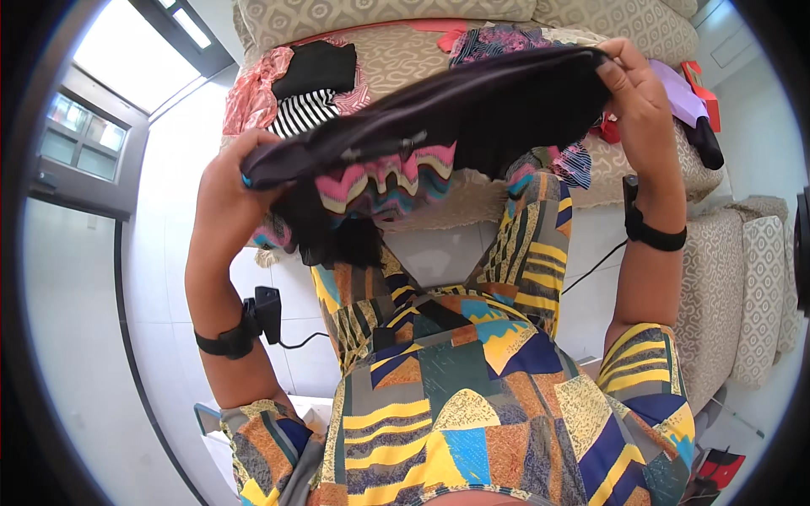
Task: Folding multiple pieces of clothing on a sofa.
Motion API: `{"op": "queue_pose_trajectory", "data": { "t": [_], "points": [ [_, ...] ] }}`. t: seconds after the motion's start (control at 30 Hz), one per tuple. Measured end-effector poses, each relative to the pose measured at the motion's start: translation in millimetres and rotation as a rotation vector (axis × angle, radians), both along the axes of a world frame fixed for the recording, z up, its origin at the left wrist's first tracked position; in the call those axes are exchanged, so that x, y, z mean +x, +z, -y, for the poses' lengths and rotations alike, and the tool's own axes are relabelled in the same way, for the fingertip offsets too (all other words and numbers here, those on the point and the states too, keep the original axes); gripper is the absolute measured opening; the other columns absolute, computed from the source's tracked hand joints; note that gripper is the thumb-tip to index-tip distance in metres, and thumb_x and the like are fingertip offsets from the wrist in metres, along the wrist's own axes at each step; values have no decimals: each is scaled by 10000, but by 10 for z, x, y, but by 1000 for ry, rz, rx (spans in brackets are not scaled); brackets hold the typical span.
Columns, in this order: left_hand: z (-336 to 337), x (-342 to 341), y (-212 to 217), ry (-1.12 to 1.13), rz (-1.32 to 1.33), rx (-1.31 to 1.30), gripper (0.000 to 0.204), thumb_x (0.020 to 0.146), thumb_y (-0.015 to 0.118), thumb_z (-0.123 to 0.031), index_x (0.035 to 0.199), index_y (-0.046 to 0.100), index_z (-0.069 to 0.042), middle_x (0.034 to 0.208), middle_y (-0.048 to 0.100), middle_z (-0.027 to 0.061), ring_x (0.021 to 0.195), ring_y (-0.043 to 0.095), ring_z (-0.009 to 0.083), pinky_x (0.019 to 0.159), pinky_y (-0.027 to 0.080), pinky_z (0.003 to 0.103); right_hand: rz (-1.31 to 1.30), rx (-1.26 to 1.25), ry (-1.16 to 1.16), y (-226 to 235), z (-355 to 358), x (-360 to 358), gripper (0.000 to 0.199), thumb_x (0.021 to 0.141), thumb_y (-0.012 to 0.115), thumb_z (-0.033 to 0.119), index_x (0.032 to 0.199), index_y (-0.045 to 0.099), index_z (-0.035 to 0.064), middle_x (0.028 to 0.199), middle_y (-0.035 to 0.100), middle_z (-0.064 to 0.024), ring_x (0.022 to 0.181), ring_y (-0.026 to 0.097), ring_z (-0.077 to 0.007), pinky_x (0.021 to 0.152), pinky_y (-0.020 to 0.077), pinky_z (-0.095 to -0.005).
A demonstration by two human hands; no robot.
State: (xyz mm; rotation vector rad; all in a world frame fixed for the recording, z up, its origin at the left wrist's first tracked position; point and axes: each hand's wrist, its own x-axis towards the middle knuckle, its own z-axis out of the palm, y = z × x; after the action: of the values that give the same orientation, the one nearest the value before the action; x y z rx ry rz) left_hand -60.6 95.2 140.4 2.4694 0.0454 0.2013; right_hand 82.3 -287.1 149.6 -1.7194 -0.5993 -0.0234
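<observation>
Between my two raised hands stretches a black garment (523,110) with a wavy pink, cream and blue patterned part (388,185) hanging beneath it. My left hand (232,181) is closed on its lower-left end, and my right hand (637,101) pinches the upper-right end between thumb and fingers. The black edge slants up toward the right. Loose black cloth (342,240) dangles below, near my left hand. Folds hide the garment's full shape, so I cannot tell its exact kind. Behind it is a beige patterned sofa (405,63).
On the sofa's left lie a folded black cloth (316,69), a striped black-and-white cloth (312,111) and a pink cloth (257,88). Lilac cloth (675,93) and a red box-like item (702,94) lie at the right. Another sofa (717,278) stands right; a door (76,253) is left.
</observation>
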Motion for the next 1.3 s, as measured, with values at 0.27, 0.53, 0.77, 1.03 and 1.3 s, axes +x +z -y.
{"op": "queue_pose_trajectory", "data": {
  "t": [0.27,0.53,0.77,1.03,1.3],
  "points": [
    [-448,357,-177,170,213,-294,268,950,467,-82,1154,612,16,894,671,68,789,603,80,568,452,217,-37,-74,2,4,41,329,157,995,524,186,1049,557,42,856,591,8,811,584,-47,730,502,-208],
    [-469,812,283,377,671,-202,369,906,537,-217,1166,625,30,895,681,85,827,628,140,746,463,265,471,49,-267,282,-229,1142,135,976,501,115,1031,579,20,863,608,-48,774,579,-133,722,477,-262],
    [-319,648,727,13,1387,-41,280,935,450,-38,1144,630,8,1122,673,155,1023,653,252,806,556,319,883,124,-635,573,-248,339,175,971,563,150,1074,601,14,975,634,-40,874,587,-121,825,477,-261],
    [-143,113,-1026,-47,700,87,259,826,499,111,995,649,-14,1124,674,137,1232,543,324,1074,371,436,432,-86,-260,-991,63,-242,127,877,547,-21,988,602,7,1089,659,-131,1083,605,-234,939,455,-316],
    [28,-667,-1947,36,299,-75,178,832,487,78,913,626,1,1059,681,122,1212,543,327,1015,419,408,62,-468,-117,-1878,300,-864,104,878,581,18,978,580,-9,1045,635,-142,1045,596,-282,912,449,-337]
  ]
}}
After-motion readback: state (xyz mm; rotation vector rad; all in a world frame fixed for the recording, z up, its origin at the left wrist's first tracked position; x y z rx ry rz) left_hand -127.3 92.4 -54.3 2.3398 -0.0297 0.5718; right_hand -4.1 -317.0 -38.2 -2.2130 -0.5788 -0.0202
